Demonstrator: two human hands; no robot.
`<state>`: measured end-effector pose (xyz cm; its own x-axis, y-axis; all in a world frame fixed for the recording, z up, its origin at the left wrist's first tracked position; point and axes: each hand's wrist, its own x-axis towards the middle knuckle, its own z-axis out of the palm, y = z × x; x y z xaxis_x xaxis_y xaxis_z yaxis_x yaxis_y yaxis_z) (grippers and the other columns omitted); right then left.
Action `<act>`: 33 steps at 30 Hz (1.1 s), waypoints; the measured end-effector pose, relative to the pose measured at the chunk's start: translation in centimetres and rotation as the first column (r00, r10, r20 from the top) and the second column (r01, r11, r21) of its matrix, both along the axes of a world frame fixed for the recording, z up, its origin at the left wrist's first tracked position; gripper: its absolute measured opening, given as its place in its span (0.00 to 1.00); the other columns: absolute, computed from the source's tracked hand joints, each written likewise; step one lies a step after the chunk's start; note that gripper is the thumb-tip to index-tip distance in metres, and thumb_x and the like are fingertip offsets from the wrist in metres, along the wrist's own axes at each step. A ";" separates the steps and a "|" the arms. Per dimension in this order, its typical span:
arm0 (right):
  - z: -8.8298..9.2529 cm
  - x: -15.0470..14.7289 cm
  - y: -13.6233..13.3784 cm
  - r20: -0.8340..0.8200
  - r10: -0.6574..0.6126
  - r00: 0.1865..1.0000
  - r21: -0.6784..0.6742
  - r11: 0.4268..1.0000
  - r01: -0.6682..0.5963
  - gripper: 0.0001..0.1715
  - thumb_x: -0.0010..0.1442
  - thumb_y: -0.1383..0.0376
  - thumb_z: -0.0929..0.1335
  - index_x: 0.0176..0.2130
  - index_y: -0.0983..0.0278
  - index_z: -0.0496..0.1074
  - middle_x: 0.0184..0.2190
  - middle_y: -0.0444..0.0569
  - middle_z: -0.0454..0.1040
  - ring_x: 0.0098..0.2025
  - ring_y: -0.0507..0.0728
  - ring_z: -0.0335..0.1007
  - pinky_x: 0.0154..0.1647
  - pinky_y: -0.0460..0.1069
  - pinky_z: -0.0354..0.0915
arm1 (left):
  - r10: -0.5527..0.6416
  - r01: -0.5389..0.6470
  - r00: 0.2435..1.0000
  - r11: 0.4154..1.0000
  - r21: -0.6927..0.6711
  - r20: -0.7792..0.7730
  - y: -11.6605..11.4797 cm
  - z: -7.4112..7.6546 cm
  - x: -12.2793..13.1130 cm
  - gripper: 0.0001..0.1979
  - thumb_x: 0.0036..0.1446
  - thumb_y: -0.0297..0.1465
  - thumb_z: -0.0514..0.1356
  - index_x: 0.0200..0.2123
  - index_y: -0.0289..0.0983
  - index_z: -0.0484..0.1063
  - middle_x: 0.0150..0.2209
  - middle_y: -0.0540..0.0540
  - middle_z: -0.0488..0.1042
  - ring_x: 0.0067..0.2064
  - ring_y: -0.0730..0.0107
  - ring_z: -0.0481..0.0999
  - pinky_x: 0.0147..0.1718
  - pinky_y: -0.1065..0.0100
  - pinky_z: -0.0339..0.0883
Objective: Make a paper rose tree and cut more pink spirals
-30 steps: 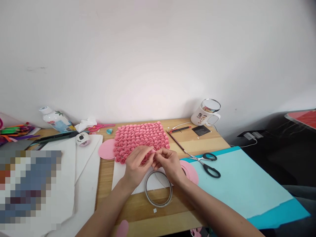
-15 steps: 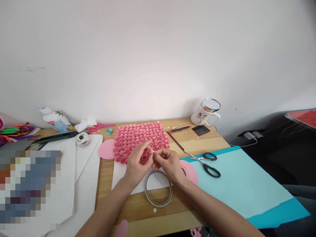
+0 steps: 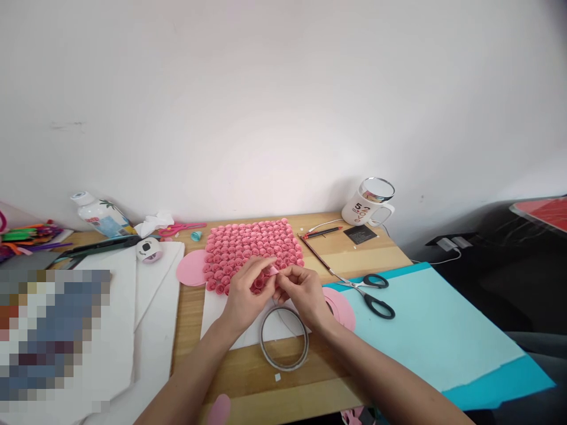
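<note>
Both hands pinch one pink paper bit (image 3: 273, 271). The left hand (image 3: 243, 300) has its thumb and forefinger closed on the bit's left end. The right hand (image 3: 302, 293) has its fingertips closed on the right end, other fingers curled in. The bit sits just above the near edge of the rose panel (image 3: 250, 242), apparently not touching it.

- White sheet (image 3: 211, 316): under the rose panel, sticking out toward the person.
- Tape ring (image 3: 262, 339): flat on the table (image 3: 354, 255), near side of the rose panel, between the wrists.
- Pink disc (image 3: 189, 269): touching the rose panel's left edge.
- Second disc (image 3: 344, 308): right of the rose panel, partly under the right hand.
- Scissors (image 3: 374, 295): further right of the rose panel, on the blue paper (image 3: 436, 330).
- Mug (image 3: 370, 203): behind and right of the rose panel, by the wall.
- Bottle (image 3: 100, 215): well to the left of the rose panel.
</note>
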<state>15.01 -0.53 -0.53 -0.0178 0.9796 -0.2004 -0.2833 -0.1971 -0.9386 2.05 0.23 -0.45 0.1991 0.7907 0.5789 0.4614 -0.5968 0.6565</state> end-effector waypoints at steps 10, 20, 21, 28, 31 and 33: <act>-0.4 0.1 0.0 0.043 0.013 0.999 0.057 0.998 -0.015 0.11 0.44 0.61 0.71 0.21 0.66 0.70 0.13 0.42 0.71 0.16 0.49 0.67 0.17 0.43 0.65 | -0.046 0.050 0.999 0.987 0.153 -0.028 0.2 -0.3 -0.1 0.11 0.57 0.22 0.54 0.40 0.38 0.73 0.35 0.46 0.74 0.37 0.71 0.75 0.34 0.70 0.72; -0.8 0.3 -0.1 0.227 -0.006 0.974 0.164 0.986 -0.032 0.14 0.50 0.57 0.69 0.24 0.66 0.70 0.16 0.45 0.73 0.19 0.52 0.69 0.20 0.44 0.65 | -0.030 0.069 0.984 0.973 0.222 -0.174 0.3 -1.4 -0.6 0.12 0.60 0.24 0.54 0.46 0.37 0.71 0.38 0.44 0.74 0.38 0.70 0.75 0.35 0.69 0.73; -0.9 0.4 -0.1 0.240 -0.003 0.971 0.163 0.986 -0.037 0.14 0.50 0.57 0.69 0.24 0.66 0.71 0.16 0.45 0.73 0.19 0.52 0.69 0.20 0.45 0.65 | -0.026 0.076 0.978 0.968 0.238 -0.207 0.3 -1.5 -0.6 0.12 0.61 0.24 0.53 0.46 0.36 0.71 0.38 0.44 0.74 0.37 0.70 0.75 0.35 0.68 0.73; -1.4 0.4 0.3 0.269 0.050 0.962 0.153 0.984 -0.094 0.16 0.51 0.55 0.68 0.26 0.66 0.72 0.18 0.46 0.74 0.20 0.53 0.70 0.20 0.45 0.66 | -0.001 0.076 0.965 0.958 0.275 -0.261 0.1 -1.1 -0.6 0.12 0.61 0.22 0.51 0.44 0.33 0.72 0.35 0.42 0.74 0.36 0.69 0.75 0.33 0.68 0.73; -0.6 0.8 0.5 0.292 0.086 0.952 0.176 0.974 -0.142 0.16 0.53 0.56 0.67 0.30 0.67 0.73 0.20 0.47 0.74 0.21 0.53 0.70 0.23 0.47 0.67 | 0.001 0.028 0.992 0.973 0.229 -0.125 0.3 -1.0 -0.7 0.11 0.60 0.23 0.53 0.44 0.35 0.73 0.36 0.44 0.74 0.37 0.71 0.76 0.34 0.70 0.73; 0.7 1.5 0.2 0.391 0.101 0.915 0.206 0.959 -0.194 0.13 0.54 0.59 0.67 0.33 0.66 0.73 0.23 0.47 0.75 0.24 0.53 0.71 0.27 0.47 0.67 | 0.024 -0.016 0.999 0.983 0.182 -0.043 0.4 -0.8 -0.7 0.11 0.59 0.23 0.55 0.43 0.37 0.74 0.36 0.46 0.75 0.36 0.72 0.76 0.35 0.71 0.73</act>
<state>16.51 -0.34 0.15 -0.1353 0.9907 0.0153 0.1111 0.0305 -0.9933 1.32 0.65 -1.27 0.2130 0.6774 0.7041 0.5008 -0.6945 0.5166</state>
